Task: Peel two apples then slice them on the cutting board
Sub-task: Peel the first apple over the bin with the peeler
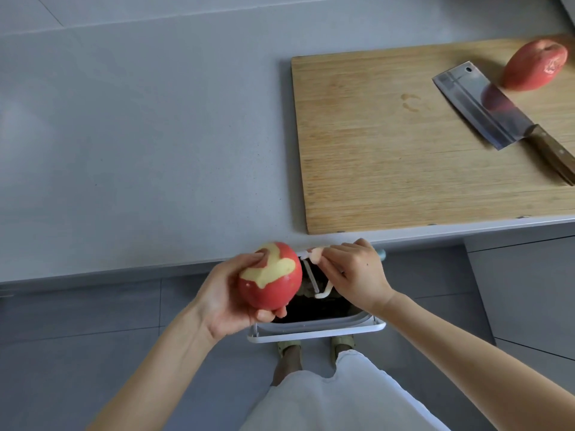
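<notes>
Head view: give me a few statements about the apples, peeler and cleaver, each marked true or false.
1. The left hand holds a partly peeled apple. True.
2. The right hand holds the cleaver. False: it holds a peeler; the cleaver lies on the cutting board.
3. The second apple on the board is fully peeled. False: its skin is red all over, unpeeled.
4. A bin sits under the hands. True.

The cleaver handle (557,157) runs off the right edge; the right hand (357,275) partly hides the peeler (322,294).
</notes>
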Available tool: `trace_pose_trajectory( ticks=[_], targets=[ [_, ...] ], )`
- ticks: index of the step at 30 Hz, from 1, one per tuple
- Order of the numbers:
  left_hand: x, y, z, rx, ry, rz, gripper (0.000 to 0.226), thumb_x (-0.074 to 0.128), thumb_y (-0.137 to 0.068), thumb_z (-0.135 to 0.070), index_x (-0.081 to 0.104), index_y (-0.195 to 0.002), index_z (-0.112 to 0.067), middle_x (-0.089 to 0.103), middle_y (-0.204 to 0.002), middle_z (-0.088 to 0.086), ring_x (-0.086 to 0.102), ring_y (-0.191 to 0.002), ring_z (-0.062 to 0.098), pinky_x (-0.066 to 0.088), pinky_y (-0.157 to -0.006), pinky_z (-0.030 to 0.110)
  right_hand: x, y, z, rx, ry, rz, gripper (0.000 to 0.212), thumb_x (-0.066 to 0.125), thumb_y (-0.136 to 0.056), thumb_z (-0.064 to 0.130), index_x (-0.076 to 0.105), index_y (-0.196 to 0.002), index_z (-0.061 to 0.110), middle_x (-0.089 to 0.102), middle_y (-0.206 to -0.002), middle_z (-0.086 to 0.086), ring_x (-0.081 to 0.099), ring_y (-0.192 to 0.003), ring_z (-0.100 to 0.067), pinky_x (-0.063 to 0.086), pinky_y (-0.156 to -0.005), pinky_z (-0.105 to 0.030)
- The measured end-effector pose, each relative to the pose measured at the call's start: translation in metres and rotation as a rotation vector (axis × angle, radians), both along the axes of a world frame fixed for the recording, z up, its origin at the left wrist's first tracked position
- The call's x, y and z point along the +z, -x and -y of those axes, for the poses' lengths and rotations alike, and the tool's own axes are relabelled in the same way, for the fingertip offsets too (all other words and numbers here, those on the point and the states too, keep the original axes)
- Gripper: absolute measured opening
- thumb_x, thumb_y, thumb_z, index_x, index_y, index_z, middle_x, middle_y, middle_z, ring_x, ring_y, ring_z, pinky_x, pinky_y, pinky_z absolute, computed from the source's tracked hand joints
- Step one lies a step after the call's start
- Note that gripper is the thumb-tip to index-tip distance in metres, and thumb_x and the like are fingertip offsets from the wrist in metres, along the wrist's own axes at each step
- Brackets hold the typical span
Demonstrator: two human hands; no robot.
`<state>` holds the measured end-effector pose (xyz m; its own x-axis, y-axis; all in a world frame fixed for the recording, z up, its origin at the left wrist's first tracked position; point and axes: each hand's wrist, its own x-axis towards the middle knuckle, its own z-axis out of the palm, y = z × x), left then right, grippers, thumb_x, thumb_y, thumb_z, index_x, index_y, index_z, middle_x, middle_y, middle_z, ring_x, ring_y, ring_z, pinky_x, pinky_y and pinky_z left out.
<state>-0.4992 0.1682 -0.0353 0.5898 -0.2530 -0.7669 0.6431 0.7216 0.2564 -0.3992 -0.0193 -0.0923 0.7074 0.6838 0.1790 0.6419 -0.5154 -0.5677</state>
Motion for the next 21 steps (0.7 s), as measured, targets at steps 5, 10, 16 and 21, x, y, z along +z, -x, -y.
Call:
trace_pose_trajectory(
  ticks=[5,10,16,21],
  targets=[
    [-0.002,-0.008,-0.009,-0.023,-0.216,-0.039,0.034,0.069,-0.069,-0.019,0.064,-0.1,-0.006,0.067,-0.085,0.024,0.06,-0.057,0.041,0.041,-0.036,0.023,-0.001,0.006,-0.004,0.038,0.543,-0.264,0.048,0.04,-0.096,0.04,0.04,-0.05,0.026,0.039,-0.045,0.005,0.04,-0.047,-0.011,0.026,-0.052,-0.028],
    [-0.014,-0.001,-0.011,-0.039,-0.269,-0.151,0.042,0.073,-0.062,-0.018,0.063,-0.102,-0.009,0.065,-0.09,0.02,0.059,-0.066,0.034,0.04,-0.043,0.024,0.018,0.002,-0.002,-0.02,0.47,-0.635,0.047,0.044,-0.093,0.042,0.048,-0.053,0.019,0.04,-0.049,0.004,0.038,-0.047,-0.009,0.027,-0.052,-0.026],
    [-0.021,0.002,-0.005,0.072,-0.216,-0.199,0.043,0.067,-0.069,-0.023,0.061,-0.11,-0.01,0.06,-0.102,0.019,0.059,-0.076,0.031,0.057,-0.066,0.046,0.028,0.003,-0.005,-0.206,0.137,-1.002,0.046,0.049,-0.092,0.038,0.055,-0.055,0.011,0.041,-0.047,0.003,0.04,-0.048,-0.011,0.031,-0.06,-0.029],
    [-0.022,0.002,-0.003,0.083,-0.207,-0.177,0.054,0.068,-0.072,-0.021,0.059,-0.123,-0.008,0.062,-0.109,0.022,0.065,-0.087,0.037,0.053,-0.08,0.06,0.029,0.012,-0.017,-0.059,-0.017,-0.16,0.041,0.042,-0.096,0.045,0.069,-0.078,0.019,0.055,-0.054,0.01,0.051,-0.052,-0.01,0.038,-0.058,-0.026]
  ],
)
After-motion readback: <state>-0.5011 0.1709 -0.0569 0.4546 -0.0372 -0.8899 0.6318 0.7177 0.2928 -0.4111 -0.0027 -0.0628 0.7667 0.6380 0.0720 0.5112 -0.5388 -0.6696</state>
